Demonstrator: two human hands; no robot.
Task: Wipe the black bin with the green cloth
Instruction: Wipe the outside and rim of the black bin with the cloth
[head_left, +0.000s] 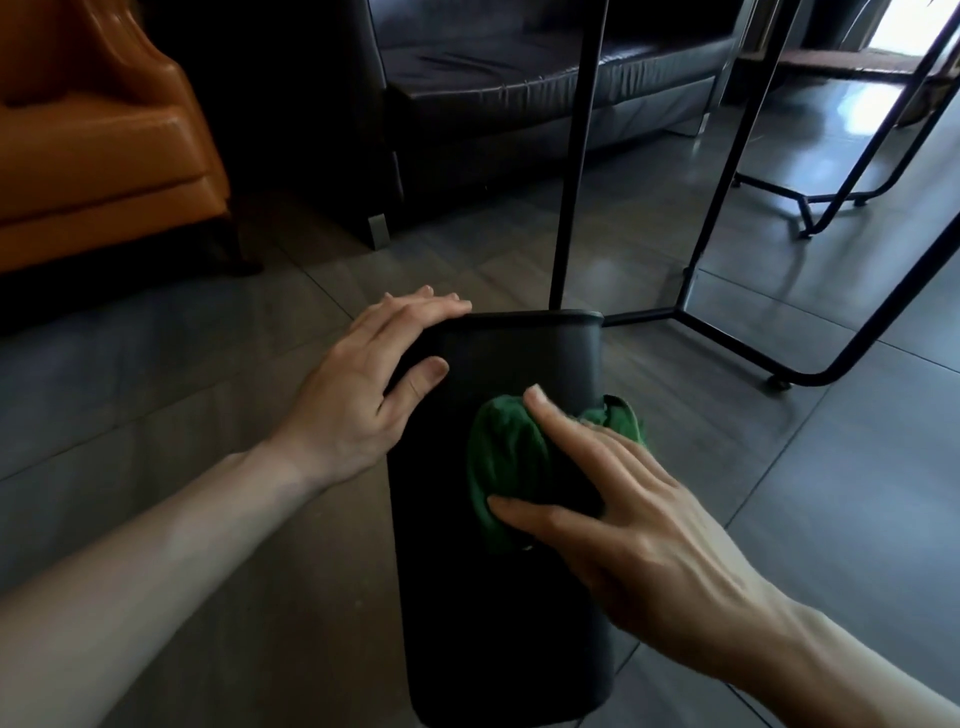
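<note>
The right hand's fingers (540, 402) lie spread and flat on a crumpled green cloth (506, 462), pressing it against the broad upper face of a tall black plastic bin (498, 597); the thumb reaches across the cloth's near edge, and a fold of the cloth pokes out past the bin's right edge. The right hand (623, 525) is open, not clenched around the cloth.

The left hand's fingers (441, 306) curl over the bin's far left corner, the thumb resting flat on the bin's upper face. The left hand (358, 395) thus grips the bin by its edge, steadying it. Both forearms are bare.

The bin lies tilted or on its side on a floor of large grey tiles (841, 493), its long face turned up toward the camera, its far end just beside the thin black metal legs of a frame (571, 156). Farther back stands a dark leather sofa (545, 78), and at the left an orange leather armchair (93, 145). Another black metal frame (831, 197) stands on the tiles at the upper right.
</note>
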